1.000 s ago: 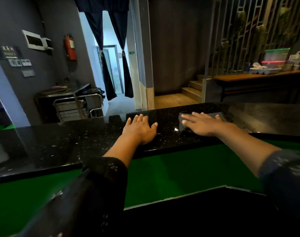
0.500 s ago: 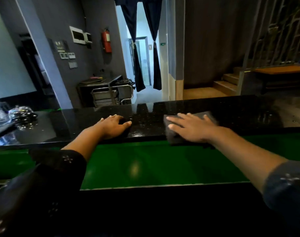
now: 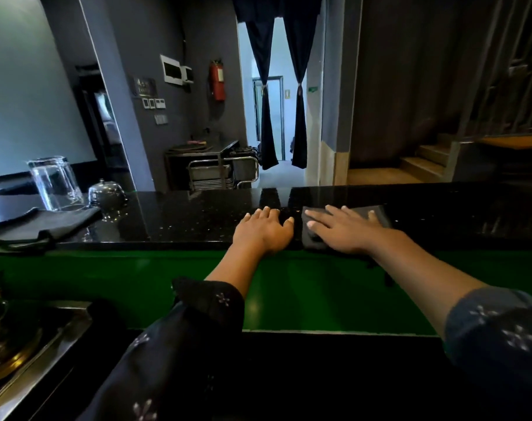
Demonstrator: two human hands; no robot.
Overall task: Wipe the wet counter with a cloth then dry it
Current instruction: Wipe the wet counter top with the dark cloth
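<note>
A glossy black speckled counter (image 3: 182, 220) runs across the view above a green front panel. My right hand (image 3: 340, 229) lies flat with straight fingers on a dark grey cloth (image 3: 377, 215), pressing it onto the counter near its front edge. Most of the cloth is hidden under the hand. Just to its left, my left hand (image 3: 263, 230) rests palm down on the bare counter, fingers spread, holding nothing.
At the counter's left end lie a second folded dark cloth (image 3: 37, 227), an upturned clear glass container (image 3: 55, 185) and a metal call bell (image 3: 107, 196). A steel sink with a brass pot (image 3: 3, 341) sits at lower left. Stairs rise at the right.
My right hand has slid the cloth leftward along the counter, and my left hand has moved left too. The view has swung left, revealing the glass container and the second cloth.
</note>
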